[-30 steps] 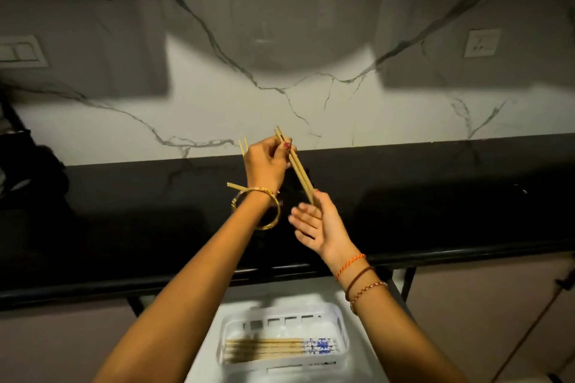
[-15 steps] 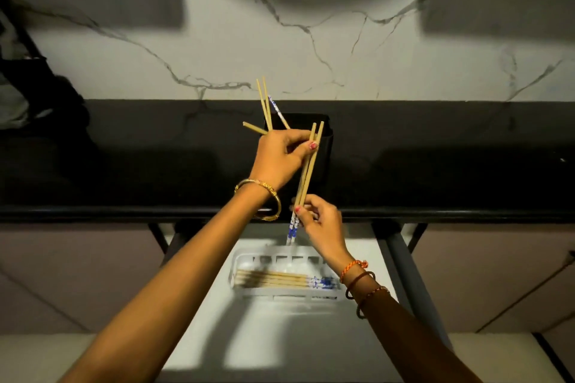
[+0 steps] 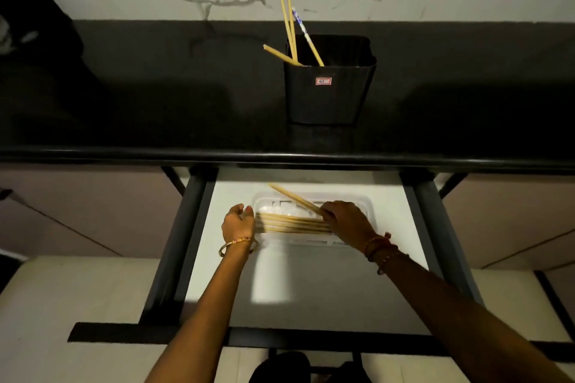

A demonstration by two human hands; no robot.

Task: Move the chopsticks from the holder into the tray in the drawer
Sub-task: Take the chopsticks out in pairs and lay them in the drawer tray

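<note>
**Laying a pair into the tray**

The right hand (image 3: 345, 221) pinches two pale wooden chopsticks (image 3: 294, 197), angled over the clear plastic tray (image 3: 368, 211) in the open white drawer (image 3: 311, 289); the left hand (image 3: 238, 222), fingers loosely curled and empty, rests at the tray's end; next, lower and release; several sticks remain in the black square holder (image 3: 326, 93).

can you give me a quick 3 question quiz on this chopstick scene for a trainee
1. True or false: the black holder on the counter is empty.
2. Which hand grips the slanted pair of chopsticks over the tray? A) left hand B) right hand
3. Fill in: the chopsticks already in the tray lie ____ to each other.

Key
1. False: several chopsticks in the holder stick out.
2. B: the right hand; the left hand rests at the tray's left end.
3. Parallel.
</note>
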